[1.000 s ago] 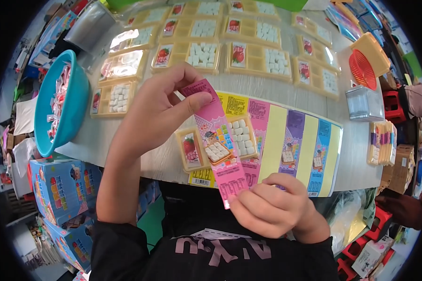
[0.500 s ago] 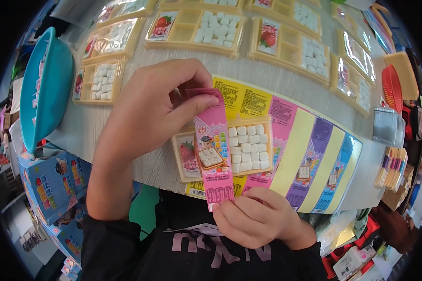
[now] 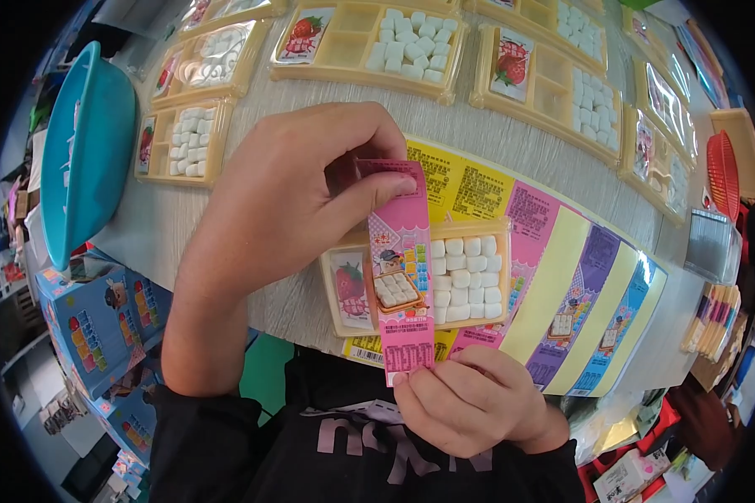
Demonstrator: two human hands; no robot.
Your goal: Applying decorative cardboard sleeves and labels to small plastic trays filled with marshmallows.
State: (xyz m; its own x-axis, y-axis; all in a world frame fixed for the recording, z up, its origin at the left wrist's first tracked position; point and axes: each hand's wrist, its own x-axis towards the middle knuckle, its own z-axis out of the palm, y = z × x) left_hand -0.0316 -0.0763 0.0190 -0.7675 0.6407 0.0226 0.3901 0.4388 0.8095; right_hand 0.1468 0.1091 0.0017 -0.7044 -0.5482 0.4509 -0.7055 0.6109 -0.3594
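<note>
My left hand (image 3: 335,184) pinches the upper end of a long pink sticker label (image 3: 401,251) between thumb and fingers. At its lower end, the fingertips of my right hand (image 3: 470,394) grip a corner. The label is stretched upright across the middle of a plastic tray (image 3: 505,285) and covers its central part; whether it touches the tray, I cannot tell. White marshmallows (image 3: 468,277) fill the tray's right side, and a strawberry-printed packet (image 3: 352,289) lies in its left. Beneath is a label sheet (image 3: 520,335) with yellow, pink, purple and blue strips and bare pale stripes.
Several similar trays of marshmallows (image 3: 415,46) stand along the far side of the table. A teal basin (image 3: 101,159) sits at the left edge, above blue printed boxes (image 3: 101,327). At the right are a red basket (image 3: 721,176) and a clear container (image 3: 713,243).
The view has shifted slightly, so the table's things sit a little differently in the picture. Both hands keep their hold on the pink label, which still spans the tray.
</note>
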